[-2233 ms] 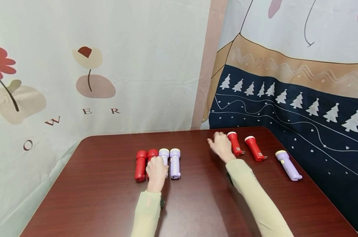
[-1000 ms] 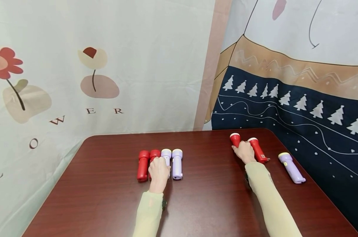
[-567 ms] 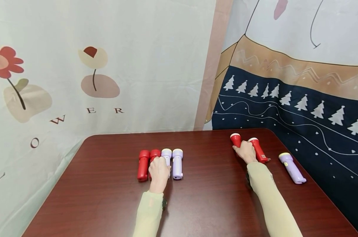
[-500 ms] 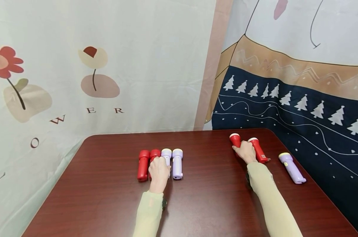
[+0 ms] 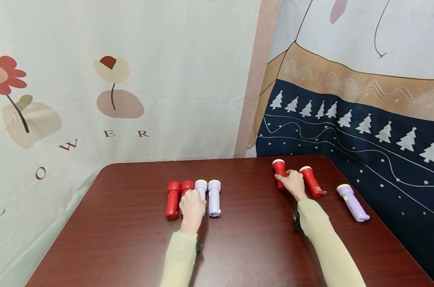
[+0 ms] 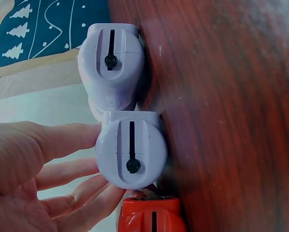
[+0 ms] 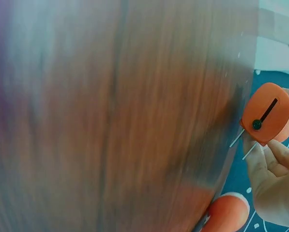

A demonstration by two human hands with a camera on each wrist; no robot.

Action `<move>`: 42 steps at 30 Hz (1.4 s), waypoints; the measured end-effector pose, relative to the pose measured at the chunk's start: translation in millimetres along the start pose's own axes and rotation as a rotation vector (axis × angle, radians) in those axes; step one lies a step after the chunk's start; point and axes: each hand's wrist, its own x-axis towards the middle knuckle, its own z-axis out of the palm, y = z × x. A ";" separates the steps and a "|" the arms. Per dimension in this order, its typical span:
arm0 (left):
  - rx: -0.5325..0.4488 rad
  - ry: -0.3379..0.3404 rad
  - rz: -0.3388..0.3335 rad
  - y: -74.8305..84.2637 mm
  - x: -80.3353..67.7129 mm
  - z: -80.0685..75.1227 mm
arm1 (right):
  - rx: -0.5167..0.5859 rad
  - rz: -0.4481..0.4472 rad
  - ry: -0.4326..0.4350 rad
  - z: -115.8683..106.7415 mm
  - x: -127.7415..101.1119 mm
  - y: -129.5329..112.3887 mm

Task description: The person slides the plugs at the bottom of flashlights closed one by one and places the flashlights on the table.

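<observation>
left sleeve (image 5: 179, 257): pale yellow-green, long | right sleeve (image 5: 328, 243): matching | left wrist device (image 5: 198, 246): dark | right wrist device (image 5: 296, 221): dark

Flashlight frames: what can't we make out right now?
Head view: much of the body of the inner red flashlight and of the inner lavender flashlight, both hidden by the left hand.
Left wrist view: the rest of the inner red flashlight's end, cut off by the bottom edge.
Right wrist view: part of the right hand, cut off by the right edge; fine grain on the tabletop, blurred.

Wide passage separates the flashlight row (image 5: 201, 186) from the pinched red flashlight (image 5: 279, 169)
</observation>
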 end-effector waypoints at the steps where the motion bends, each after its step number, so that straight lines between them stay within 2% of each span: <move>1: -0.001 -0.002 -0.001 0.1 0.1 -0.2 | 0.013 0.001 0.003 0.5 -1.0 -0.6; 11: 0.010 -0.008 0.006 -3.5 2.8 0.2 | 0.128 0.014 0.013 4.5 -9.9 -18.7; 19: -0.011 0.000 0.011 -5.3 -0.1 -2.3 | 0.184 -0.019 -0.003 3.4 -26.2 -41.0; 33: -0.049 0.115 0.054 3.8 -5.8 -5.8 | 0.224 -0.054 -0.057 -4.2 -55.7 -67.4; 38: -0.105 0.139 0.105 17.7 -8.9 -10.7 | 0.243 -0.066 -0.074 -4.6 -64.4 -75.5; 42: -0.132 0.162 0.207 31.5 -12.9 -13.1 | 0.279 -0.069 -0.097 -3.7 -71.8 -81.5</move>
